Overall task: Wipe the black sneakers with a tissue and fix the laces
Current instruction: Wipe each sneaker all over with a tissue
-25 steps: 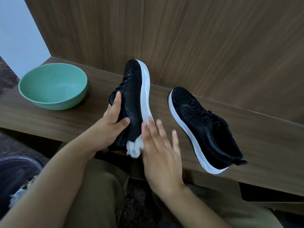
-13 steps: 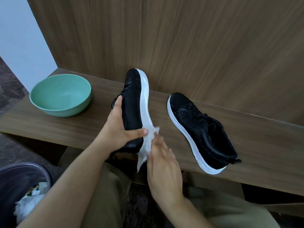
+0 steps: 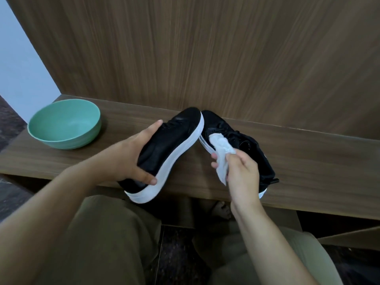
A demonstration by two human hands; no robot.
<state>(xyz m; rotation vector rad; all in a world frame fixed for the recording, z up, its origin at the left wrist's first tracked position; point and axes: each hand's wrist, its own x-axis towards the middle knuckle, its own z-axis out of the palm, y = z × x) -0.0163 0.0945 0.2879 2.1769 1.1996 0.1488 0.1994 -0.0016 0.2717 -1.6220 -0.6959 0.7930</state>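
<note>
Left hand (image 3: 131,159) gripping tilted sneaker (image 3: 164,153), fingers clamped; right hand (image 3: 240,171) pinching tissue (image 3: 221,153). Wiping appearing midway; second sneaker (image 3: 246,145) waiting, laces unfixed.

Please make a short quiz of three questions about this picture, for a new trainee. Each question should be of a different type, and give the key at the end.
1. True or false: the left hand grips a black sneaker tilted on its side.
2. What does the right hand hold?
A. a brush
B. a white tissue
C. a shoelace
3. Fill the gap: the green bowl stands on the wooden shelf, to the ____ of both sneakers as the camera sees it.

Key
1. True; its white sole faces right.
2. B; the other sneaker lies on the shelf behind it.
3. left
</note>
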